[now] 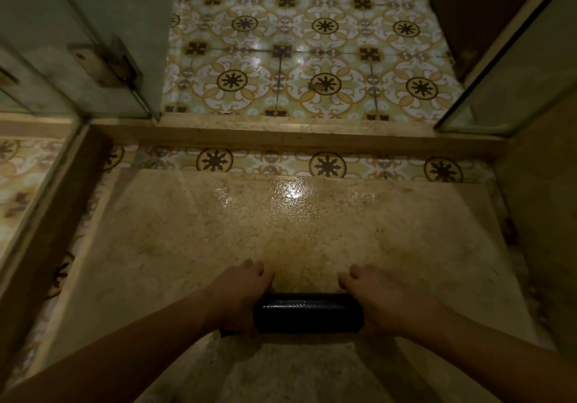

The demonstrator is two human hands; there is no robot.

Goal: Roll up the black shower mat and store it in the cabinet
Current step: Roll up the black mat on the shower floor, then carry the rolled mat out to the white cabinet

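Beige stone shower floor [218, 230] carries the rolled black mat [307, 312], lying crosswise below the raised curb [281, 137]. Left hand [240, 296] and right hand [384, 299] wrap its two ends, fingers curled over the top

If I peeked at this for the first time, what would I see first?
Probably the black rolled-up mat near the bottom, with the left hand and right hand on its two ends. Next, the flowery patterned floor tiles beyond the stone step.
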